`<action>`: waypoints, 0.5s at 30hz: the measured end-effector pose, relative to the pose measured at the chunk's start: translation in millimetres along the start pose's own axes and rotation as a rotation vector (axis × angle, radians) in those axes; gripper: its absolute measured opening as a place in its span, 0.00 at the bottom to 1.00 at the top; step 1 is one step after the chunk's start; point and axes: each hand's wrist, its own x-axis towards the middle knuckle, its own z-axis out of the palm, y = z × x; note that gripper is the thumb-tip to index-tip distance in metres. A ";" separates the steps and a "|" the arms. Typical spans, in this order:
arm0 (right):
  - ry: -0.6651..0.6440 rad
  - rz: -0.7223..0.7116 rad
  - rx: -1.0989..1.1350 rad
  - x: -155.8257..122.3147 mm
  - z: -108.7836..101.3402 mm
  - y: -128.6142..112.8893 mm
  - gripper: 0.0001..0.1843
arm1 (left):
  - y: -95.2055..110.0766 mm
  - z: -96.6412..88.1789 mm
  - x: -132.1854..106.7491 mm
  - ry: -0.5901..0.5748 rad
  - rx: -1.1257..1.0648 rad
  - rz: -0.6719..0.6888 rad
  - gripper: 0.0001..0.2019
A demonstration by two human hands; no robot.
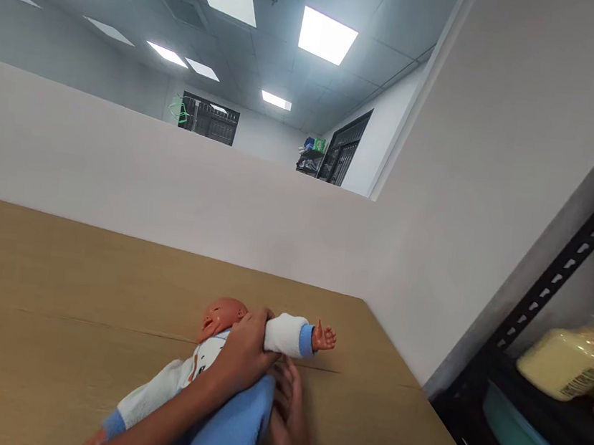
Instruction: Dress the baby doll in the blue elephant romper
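A baby doll (pixel 223 314) lies tilted on its side on the brown tabletop, its head toward the far wall. It wears a white top (pixel 209 353) with blue cuffs and a printed front, and blue bottoms (pixel 237 424). One doll arm points right, the other down to the left. My left hand (pixel 247 350) reaches across the chest and is closed around the shoulder by the raised sleeve (pixel 286 334). Behind the doll's back, my right hand (pixel 290 402) has bent fingers against the clothing; its fingertips are partly hidden, and what they pinch is unclear.
The brown tabletop (pixel 78 282) meets a low white wall (pixel 171 192) at the back and a taller wall (pixel 456 199) on the right. A black shelf rack (pixel 553 290) at right holds plastic-wrapped yellowish packs (pixel 566 364) above a teal basin (pixel 535 439).
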 end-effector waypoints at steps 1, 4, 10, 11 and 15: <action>0.053 0.003 0.076 9.7 -4.4 -2.2 0.45 | 1.4 2.2 0.1 -0.016 0.017 -0.002 0.18; 0.174 0.060 0.155 36.7 -15.3 -6.6 0.44 | 6.1 11.0 0.7 -0.074 0.066 -0.007 0.21; 0.289 0.106 0.155 46.4 -23.0 -8.3 0.56 | 8.4 19.6 -10.3 -0.175 0.039 0.034 0.25; 0.305 0.110 0.165 44.5 -23.6 -7.8 0.56 | 6.1 17.3 -16.5 -0.179 0.017 0.049 0.27; 0.300 0.121 0.228 40.0 -27.2 -3.9 0.55 | -13.9 -4.4 -55.5 -0.110 -0.044 0.063 0.21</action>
